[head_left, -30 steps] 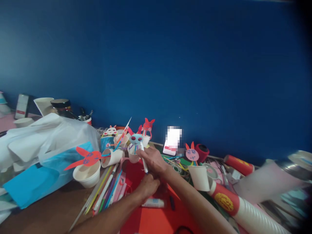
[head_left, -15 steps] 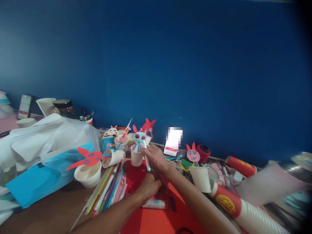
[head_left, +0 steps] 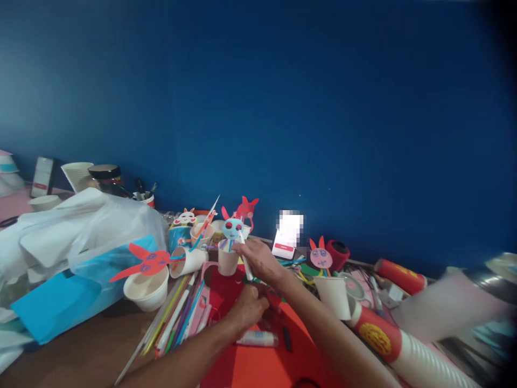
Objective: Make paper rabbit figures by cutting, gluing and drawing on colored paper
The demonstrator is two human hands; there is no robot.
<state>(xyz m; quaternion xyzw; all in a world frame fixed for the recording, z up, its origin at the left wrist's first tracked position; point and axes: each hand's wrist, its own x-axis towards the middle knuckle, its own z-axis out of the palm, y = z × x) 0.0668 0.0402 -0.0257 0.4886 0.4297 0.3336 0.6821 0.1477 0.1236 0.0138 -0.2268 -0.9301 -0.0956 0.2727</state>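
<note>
My right hand (head_left: 260, 262) is closed on a white marker pen (head_left: 244, 254), which is tilted upward. The pen's upper end is beside the light-blue paper face (head_left: 231, 228) with red ears and red eyes. That face stands on a straw in a white paper cup (head_left: 228, 261); whether the pen touches it I cannot tell. Lower down, my left hand (head_left: 251, 308) is closed, with its fingertips turned away and what they may hold hidden. Below it, a white tube (head_left: 257, 338) and a short dark stick (head_left: 287, 339) lie on the red sheet (head_left: 262, 369).
On the left are a red paper puppet (head_left: 151, 263) over a white bowl (head_left: 146, 291), many coloured sticks (head_left: 177, 315) and a blue sheet (head_left: 52, 304). To the right stand a puppet cup (head_left: 333, 296) and stacked cups (head_left: 432, 361). A lit phone (head_left: 286, 237) leans behind.
My two hands have drawn very slightly apart, so more shows between them. The pen stays in my right hand, and the objects around have not visibly moved.
</note>
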